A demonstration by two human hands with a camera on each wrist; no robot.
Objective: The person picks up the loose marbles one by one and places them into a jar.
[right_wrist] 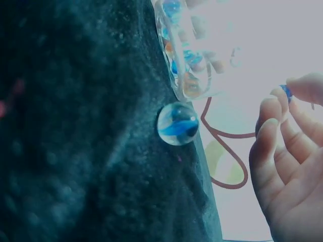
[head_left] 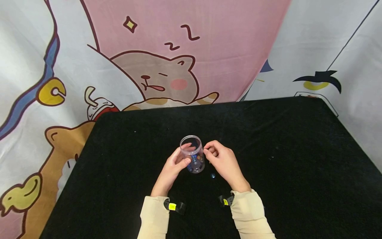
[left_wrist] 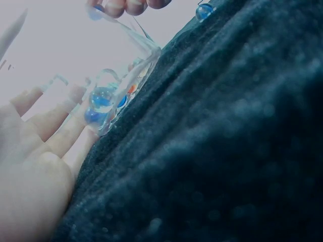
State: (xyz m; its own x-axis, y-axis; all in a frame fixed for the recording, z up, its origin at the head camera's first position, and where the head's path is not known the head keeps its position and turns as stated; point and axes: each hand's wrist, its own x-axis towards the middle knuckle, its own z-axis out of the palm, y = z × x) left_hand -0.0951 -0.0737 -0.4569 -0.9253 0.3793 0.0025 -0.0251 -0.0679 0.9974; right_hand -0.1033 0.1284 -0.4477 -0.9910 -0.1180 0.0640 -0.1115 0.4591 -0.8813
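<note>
My left hand (head_left: 171,171) holds a clear plastic jar (head_left: 192,166) upright on the black cloth, thumb on the near side and fingers around the far side. Inside lie several glass marbles (left_wrist: 102,99), blue and orange, gathered near the bottom. To the jar's right, my right hand (head_left: 222,161) is raised close to its rim. Thumb and forefinger pinch a blue marble (right_wrist: 286,92), mostly hidden by the fingertips. A loose clear marble with a blue swirl (right_wrist: 178,124) sits on the cloth below my right hand, just outside the jar.
A black cloth (head_left: 283,159) covers the table, whose far edge meets a hanging sheet with cartoon animals (head_left: 167,79). Dark straps with yellow labels (head_left: 172,206) are on both wrists over cream sleeves (head_left: 250,209).
</note>
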